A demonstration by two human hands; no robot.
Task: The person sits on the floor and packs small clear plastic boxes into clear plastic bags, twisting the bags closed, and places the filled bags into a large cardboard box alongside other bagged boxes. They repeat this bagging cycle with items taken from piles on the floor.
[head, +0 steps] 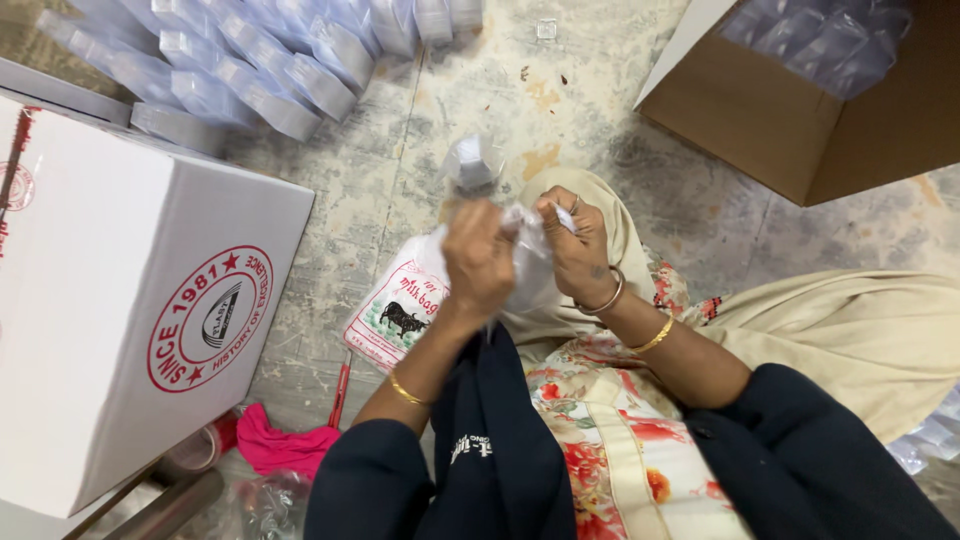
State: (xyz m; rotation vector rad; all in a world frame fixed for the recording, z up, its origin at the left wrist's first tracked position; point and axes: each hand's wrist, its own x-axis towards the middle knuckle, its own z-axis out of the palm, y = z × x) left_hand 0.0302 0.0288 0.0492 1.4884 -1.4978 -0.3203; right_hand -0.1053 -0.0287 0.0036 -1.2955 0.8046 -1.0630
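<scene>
At the far left, on the stained concrete floor (480, 110), stands one white carton (120, 300) with a round red stamp on its side. Behind it lie rows of clear-wrapped packs (240, 60) — too many and too overlapped to count. Below the carton sit one roll of tape (195, 450) and one crumpled pink cloth (280, 445), with one red pen (340, 395) just beside the cloth.

Toward the middle, one printed white bag (395, 305) with a black animal figure lies flat on the floor, partly under the hands. The left hand (478, 262) is clenched around the gathered neck of a clear plastic bag (530, 270); a small clear container (470, 165) shows just above that fist, blurred. The right hand (578, 250) pinches the same plastic bag from the other side, fingers closed on its film. The bag is held between the two hands, above the person's lap and the printed bag. One gold bangle shows on the left wrist, two on the right.

At the upper right, one open brown cardboard box (800, 140) holds more clear packs — their number cannot be told.
</scene>
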